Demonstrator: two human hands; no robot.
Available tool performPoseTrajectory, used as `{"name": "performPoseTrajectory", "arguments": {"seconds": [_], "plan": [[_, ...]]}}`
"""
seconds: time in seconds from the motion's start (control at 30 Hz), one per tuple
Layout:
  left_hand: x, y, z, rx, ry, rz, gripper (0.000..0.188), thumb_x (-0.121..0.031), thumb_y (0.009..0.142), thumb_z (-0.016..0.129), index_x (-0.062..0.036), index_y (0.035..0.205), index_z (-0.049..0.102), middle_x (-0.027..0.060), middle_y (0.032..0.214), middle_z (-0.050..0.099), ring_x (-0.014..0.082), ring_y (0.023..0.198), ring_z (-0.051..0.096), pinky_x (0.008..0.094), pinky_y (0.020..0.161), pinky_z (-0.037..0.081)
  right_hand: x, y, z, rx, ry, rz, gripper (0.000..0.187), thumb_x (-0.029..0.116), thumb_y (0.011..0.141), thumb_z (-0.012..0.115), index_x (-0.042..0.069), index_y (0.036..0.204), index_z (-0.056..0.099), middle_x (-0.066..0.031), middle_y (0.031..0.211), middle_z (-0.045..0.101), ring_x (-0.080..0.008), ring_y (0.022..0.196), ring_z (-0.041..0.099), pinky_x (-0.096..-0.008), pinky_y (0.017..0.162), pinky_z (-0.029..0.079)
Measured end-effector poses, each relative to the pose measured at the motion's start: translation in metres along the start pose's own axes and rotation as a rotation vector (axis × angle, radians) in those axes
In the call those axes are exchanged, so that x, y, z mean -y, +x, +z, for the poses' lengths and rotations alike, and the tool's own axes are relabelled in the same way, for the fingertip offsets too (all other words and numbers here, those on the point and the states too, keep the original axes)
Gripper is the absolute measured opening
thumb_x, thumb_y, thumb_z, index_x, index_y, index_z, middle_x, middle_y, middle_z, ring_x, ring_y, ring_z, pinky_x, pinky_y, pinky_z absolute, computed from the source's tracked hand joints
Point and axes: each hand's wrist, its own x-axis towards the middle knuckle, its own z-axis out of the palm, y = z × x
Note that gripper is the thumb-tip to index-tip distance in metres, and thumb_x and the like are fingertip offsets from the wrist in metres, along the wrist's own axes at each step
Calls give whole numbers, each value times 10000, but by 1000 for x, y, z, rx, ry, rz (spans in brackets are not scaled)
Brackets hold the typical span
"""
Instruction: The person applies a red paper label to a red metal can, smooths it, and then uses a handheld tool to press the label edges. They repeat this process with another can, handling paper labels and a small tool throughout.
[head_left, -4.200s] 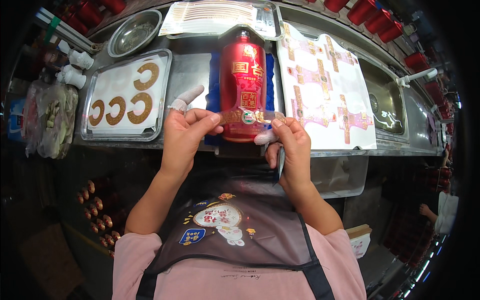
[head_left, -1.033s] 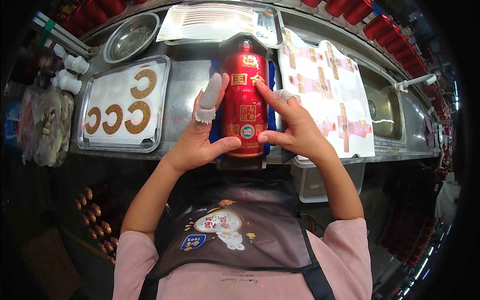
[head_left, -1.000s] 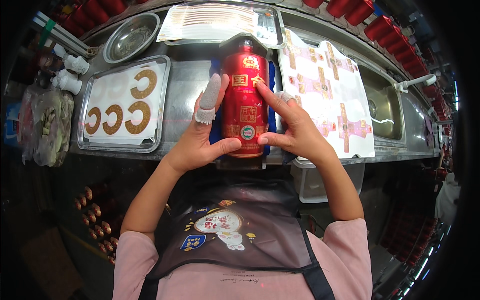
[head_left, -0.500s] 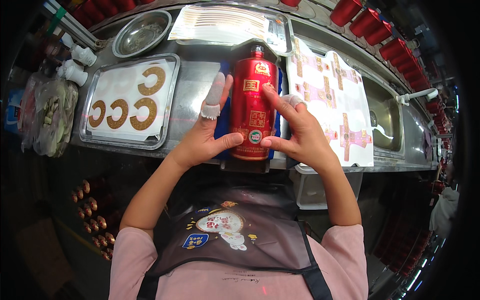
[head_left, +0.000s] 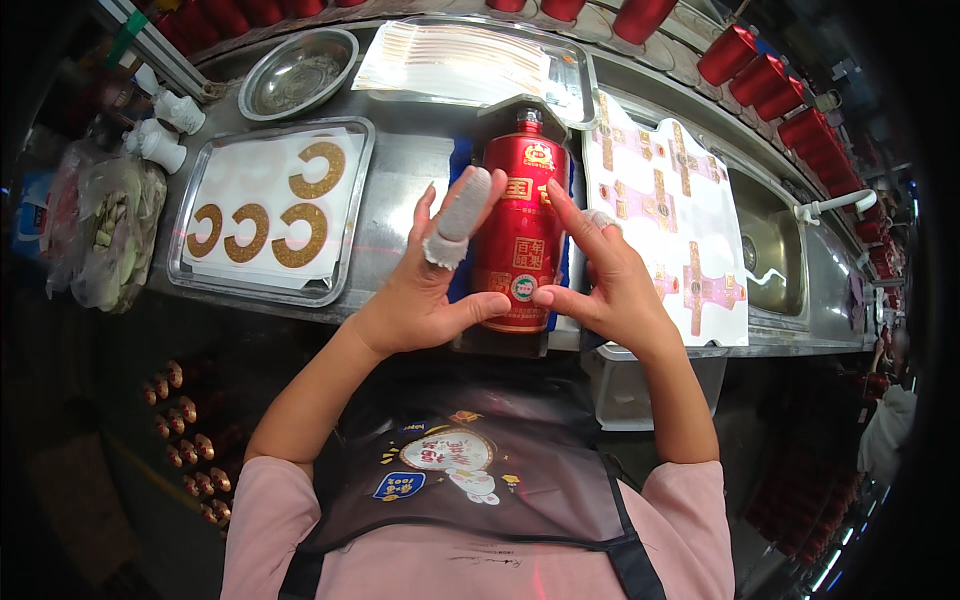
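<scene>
A red bottle (head_left: 518, 222) with gold print and a round green-and-white mark lies face up in a dark holder (head_left: 500, 344), its neck pointing away from me. Blue cloth (head_left: 459, 165) shows along its sides. My left hand (head_left: 425, 290) is open at the bottle's left side, thumb on its lower face and fingers spread. A pale fabric finger cover (head_left: 462, 212) sits on one of its fingers. Opposite, my right hand (head_left: 618, 285) is open too, with its thumb and forefinger tips on the bottle's right part; another pale cover partly shows there.
To the left, a metal tray (head_left: 355, 200) carries several gold C-shaped labels (head_left: 297, 235). Behind stand a metal bowl (head_left: 300, 75) and a tray of striped strips (head_left: 455, 60). At right are a sheet of cross-shaped labels (head_left: 700, 270) and a sink (head_left: 775, 250). Red bottles (head_left: 728, 55) line the back.
The whole view has shifted slightly. My left hand's fingers have come nearer the bottle's upper face. The right thumb and forefinger stay on the bottle.
</scene>
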Motion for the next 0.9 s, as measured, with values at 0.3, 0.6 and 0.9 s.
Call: {"name": "performPoseTrajectory", "arguments": {"seconds": [0.3,0.6,0.9], "plan": [[-6,4,-3,31,36,-19,975,-454,899,724,-132,1646,187,66,1686,288,322,1587,130,557,1244,-32,-2,-3,1,47,10,-42,970,473,786,842,225,1604,382,-163,1194,628,-293,928,544,-392,881,464],[-7,5,-2,29,90,-27,953,-442,908,724,-137,1644,200,79,1675,310,335,1581,154,583,1239,-14,4,4,-1,90,-20,19,937,438,799,841,204,1592,399,-159,1272,635,-326,1067,593,-421,959,474],[-9,5,0,8,29,-19,922,-419,935,699,-138,1647,185,81,1687,282,312,1588,128,561,1241,-26,4,5,-7,103,-14,59,932,470,812,824,241,1600,384,-157,1086,647,-301,896,564,-404,833,471]]}}
